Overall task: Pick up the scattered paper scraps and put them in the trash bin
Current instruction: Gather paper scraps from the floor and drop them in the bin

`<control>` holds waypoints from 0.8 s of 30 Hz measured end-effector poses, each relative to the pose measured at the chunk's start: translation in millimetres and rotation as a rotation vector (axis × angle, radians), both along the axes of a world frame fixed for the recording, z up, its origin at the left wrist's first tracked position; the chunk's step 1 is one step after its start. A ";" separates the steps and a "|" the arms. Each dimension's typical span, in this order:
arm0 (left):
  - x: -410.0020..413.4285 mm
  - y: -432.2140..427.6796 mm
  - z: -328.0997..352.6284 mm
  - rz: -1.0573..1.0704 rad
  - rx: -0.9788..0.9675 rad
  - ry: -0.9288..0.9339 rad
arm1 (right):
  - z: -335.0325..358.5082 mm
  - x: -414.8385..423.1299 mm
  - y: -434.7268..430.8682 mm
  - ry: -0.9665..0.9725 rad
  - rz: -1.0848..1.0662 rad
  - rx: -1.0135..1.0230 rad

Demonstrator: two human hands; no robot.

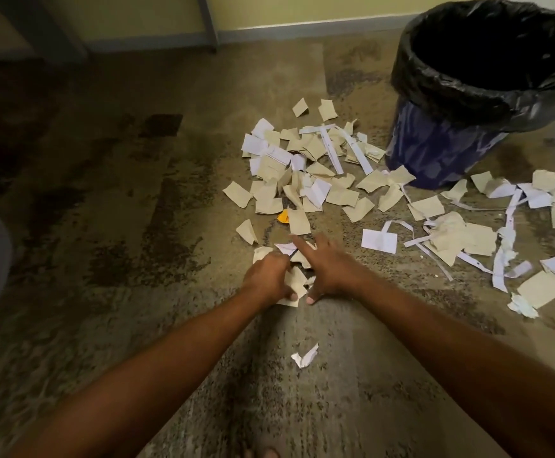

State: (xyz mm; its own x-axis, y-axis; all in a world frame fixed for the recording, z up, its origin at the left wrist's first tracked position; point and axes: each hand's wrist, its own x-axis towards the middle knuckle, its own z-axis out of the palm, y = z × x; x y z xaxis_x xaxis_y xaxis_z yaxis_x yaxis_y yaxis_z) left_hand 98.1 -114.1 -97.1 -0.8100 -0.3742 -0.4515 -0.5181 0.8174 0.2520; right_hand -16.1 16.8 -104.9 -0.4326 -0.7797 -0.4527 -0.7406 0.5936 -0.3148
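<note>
Two hands are in view: the left hand (pixel 266 279) and the right hand (pixel 329 266). One trash bin (pixel 435 153) stands well beyond the right hand and off to its right, with one black liner (pixel 468 90). The paper scraps (pixel 306 166) overlap too much for an exact count: several dozen, with more tan ones than white. One orange scrap (pixel 282 216) lies just beyond the hands. One lone white scrap (pixel 304 357) lies nearer than the hands, between the forearms.
</note>
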 end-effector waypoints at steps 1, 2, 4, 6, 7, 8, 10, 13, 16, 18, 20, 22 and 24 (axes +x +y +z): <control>1.0 -0.3 -1.0 0.006 0.001 -0.004 | 1.3 -1.1 -4.5 0.016 0.018 -0.004; 2.6 -0.7 -2.0 0.010 0.004 0.004 | 2.5 -2.7 -9.8 0.030 0.042 0.004; 5.6 -2.4 -4.7 0.037 0.015 0.041 | 5.7 -5.8 -20.5 0.052 0.085 0.036; 7.7 -5.0 -5.9 0.095 0.025 0.103 | 7.9 -9.0 -28.3 0.076 0.109 0.068; 8.1 -7.3 -5.3 0.135 0.039 0.130 | 8.3 -10.6 -30.5 0.080 0.112 0.079; 7.8 -10.4 -4.2 0.177 0.057 0.142 | 8.6 -12.3 -32.1 0.078 0.115 0.085; 7.0 -18.8 -1.3 0.248 0.112 0.119 | 9.1 -13.8 -34.1 0.059 0.112 0.098; 5.2 -28.7 -3.8 0.232 0.128 0.086 | 7.9 -11.0 -36.5 0.013 0.069 0.074; 5.8 -30.0 -4.3 0.248 0.151 0.086 | 3.9 -5.6 -36.1 -0.031 0.026 0.015; 6.1 -31.6 -5.6 0.235 0.166 0.096 | 0.1 -1.4 -35.3 -0.058 -0.013 -0.035; 7.6 -35.8 -8.1 0.218 0.198 0.110 | -4.7 3.6 -35.0 -0.073 -0.059 -0.098; 10.1 -39.8 -9.2 0.208 0.230 0.130 | -8.3 8.2 -33.4 -0.098 -0.107 -0.164; 12.7 -40.4 -9.2 0.229 0.276 0.159 | -9.6 9.5 -29.6 -0.164 -0.163 -0.219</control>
State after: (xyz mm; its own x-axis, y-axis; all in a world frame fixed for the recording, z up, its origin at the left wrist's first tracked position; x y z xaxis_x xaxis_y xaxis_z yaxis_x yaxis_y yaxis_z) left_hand 110.8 -154.5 -106.3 -0.7875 -0.4358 -0.4359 -0.6161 0.5755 0.5378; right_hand -6.5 -12.8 -114.5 -0.4950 -0.7929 -0.3552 -0.5703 0.6050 -0.5557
